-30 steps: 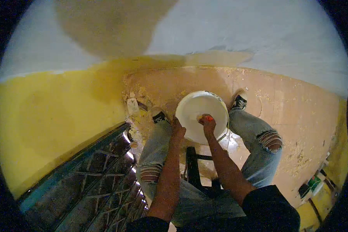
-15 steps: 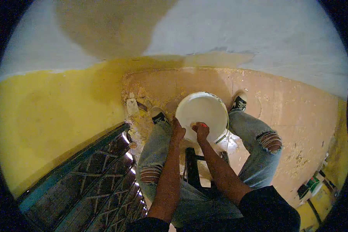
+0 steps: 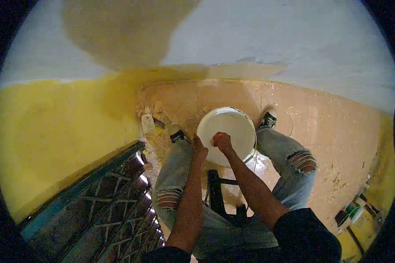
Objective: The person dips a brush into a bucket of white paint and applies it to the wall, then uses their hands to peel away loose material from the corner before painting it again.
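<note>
Down between the knees, the left hand (image 3: 200,151) is laid on the near rim of the white bucket (image 3: 232,125), grip can't be told, and the right hand (image 3: 222,141) is fisted round an orange thing (image 3: 213,140) over it. Bucket's parked between the shoes (image 3: 267,119); a hard shove and it gets tipped onto the jeans (image 3: 173,175). Whatever's below that fist is hidden.
</note>
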`<action>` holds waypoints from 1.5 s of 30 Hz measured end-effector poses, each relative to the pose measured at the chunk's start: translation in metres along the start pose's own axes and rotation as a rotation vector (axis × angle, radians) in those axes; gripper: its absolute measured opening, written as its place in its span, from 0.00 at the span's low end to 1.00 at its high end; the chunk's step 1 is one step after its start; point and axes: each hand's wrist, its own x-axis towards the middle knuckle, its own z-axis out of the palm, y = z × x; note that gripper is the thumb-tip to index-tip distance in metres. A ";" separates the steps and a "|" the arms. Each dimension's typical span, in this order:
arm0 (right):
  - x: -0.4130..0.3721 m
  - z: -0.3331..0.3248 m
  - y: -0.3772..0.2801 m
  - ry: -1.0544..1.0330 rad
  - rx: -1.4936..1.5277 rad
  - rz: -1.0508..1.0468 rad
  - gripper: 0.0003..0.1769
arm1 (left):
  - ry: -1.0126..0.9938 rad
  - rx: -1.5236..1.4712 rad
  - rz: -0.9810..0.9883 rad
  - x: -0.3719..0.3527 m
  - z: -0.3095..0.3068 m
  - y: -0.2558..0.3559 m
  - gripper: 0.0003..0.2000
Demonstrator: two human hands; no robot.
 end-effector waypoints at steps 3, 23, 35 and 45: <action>0.009 -0.011 -0.021 -0.184 0.219 0.185 0.16 | 0.008 -0.055 -0.034 0.000 -0.001 0.000 0.45; -0.079 -0.018 0.024 0.218 0.474 0.467 0.10 | 0.334 0.654 0.591 -0.017 -0.025 -0.025 0.30; -0.165 -0.129 -0.086 0.125 1.784 0.571 0.18 | 0.090 -1.171 0.147 -0.172 -0.055 0.093 0.25; -0.183 -0.197 -0.171 -0.137 1.446 0.317 0.16 | 0.021 -1.390 0.254 -0.251 -0.033 0.117 0.24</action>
